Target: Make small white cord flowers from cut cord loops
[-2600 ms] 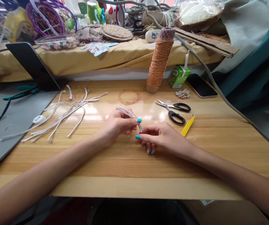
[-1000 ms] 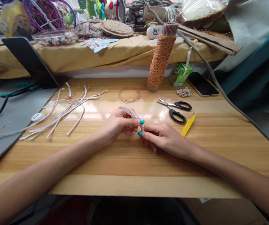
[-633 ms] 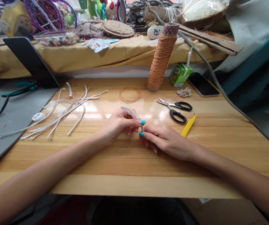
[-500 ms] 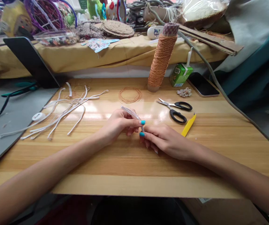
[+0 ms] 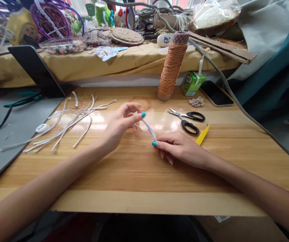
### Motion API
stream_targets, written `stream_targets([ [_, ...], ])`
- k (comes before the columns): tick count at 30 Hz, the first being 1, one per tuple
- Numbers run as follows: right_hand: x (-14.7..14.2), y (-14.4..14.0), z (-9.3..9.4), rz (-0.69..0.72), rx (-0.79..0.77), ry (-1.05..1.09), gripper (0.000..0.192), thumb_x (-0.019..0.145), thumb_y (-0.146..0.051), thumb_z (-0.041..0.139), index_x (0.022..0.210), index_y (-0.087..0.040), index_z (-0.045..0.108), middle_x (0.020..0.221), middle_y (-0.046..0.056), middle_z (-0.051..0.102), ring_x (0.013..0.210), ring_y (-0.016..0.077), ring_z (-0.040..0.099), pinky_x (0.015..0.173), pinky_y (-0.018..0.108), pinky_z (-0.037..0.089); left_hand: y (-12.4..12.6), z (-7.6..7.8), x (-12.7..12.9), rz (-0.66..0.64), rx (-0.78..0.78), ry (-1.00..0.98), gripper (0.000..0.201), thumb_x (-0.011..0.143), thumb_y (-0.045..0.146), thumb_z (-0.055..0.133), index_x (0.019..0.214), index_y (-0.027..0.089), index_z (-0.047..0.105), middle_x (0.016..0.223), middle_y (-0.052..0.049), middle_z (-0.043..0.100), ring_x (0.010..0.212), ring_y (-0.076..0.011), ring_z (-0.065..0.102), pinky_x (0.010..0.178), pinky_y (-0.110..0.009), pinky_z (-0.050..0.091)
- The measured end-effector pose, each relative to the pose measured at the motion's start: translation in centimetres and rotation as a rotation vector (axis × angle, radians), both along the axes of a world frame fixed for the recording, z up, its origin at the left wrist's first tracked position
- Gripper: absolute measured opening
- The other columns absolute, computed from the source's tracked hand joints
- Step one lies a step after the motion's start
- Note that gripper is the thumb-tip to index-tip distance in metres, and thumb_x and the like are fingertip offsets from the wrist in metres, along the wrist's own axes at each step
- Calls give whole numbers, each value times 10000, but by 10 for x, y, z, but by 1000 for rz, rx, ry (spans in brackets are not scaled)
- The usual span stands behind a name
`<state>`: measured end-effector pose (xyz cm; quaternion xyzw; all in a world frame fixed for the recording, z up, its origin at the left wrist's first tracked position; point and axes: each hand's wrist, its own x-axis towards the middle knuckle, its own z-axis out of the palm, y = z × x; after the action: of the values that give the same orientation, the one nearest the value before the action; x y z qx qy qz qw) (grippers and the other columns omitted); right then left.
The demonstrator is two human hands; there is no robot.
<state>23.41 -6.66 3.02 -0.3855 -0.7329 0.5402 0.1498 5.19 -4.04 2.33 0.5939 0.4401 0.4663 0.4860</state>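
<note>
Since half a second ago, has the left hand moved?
Yes. The left hand has lifted away from the right hand, toward the copper wire coil, stretching the white strip.

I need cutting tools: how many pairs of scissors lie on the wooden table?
1. The scissors lie right of the hands, beside the yellow tool. Others may be hidden in the clutter behind.

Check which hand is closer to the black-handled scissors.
Right. The right hand rests on the table just in front of the scissors, slightly to their left. The left hand is raised further off, on their left, past the white strip pinched between both hands.
</note>
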Motion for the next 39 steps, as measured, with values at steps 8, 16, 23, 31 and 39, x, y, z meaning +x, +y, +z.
stream_targets([
  [8, 2, -1, 5, -4, 236, -86, 266, 836, -215, 392, 586, -154, 457, 455, -53, 431, 418, 50, 424, 447, 179, 326, -11, 11, -4, -88, 966, 824, 107, 792, 253, 531, 869, 243, 605, 880, 6, 644, 985, -165, 485, 922, -381, 247],
  [16, 4, 3, 2, -214, 663, -70, 209, 826, -215, 444, 648, -158, 538, 530, -25, 495, 524, 78, 452, 541, 210, 351, -8, 5, -2, -47, 813, 855, 147, 826, 243, 479, 848, 224, 623, 807, 4, 666, 812, -135, 528, 829, -354, 266],
  [23, 5, 3, -4, -378, 338, 226, 196, 797, -312, 506, 839, -148, 605, 591, -15, 553, 487, 76, 500, 489, 215, 413, -11, 11, 1, -187, 513, 660, 120, 786, 240, 530, 807, 173, 628, 778, -8, 655, 752, -116, 548, 709, -255, 387],
  [31, -3, -5, -1, -351, 251, 209, 266, 826, -332, 452, 745, -146, 623, 571, -20, 500, 503, 74, 462, 511, 215, 389, -25, 7, 11, -150, 308, 490, 124, 776, 233, 538, 725, 143, 606, 710, -4, 651, 647, -90, 572, 597, -191, 422],
  [39, -3, -8, 5, -365, 340, 134, 302, 827, -293, 456, 566, -155, 518, 602, -11, 466, 559, 86, 456, 566, 230, 366, -25, 9, 10, -17, 752, 701, 251, 821, 263, 467, 644, 136, 590, 585, -24, 591, 566, -102, 506, 548, -224, 387],
])
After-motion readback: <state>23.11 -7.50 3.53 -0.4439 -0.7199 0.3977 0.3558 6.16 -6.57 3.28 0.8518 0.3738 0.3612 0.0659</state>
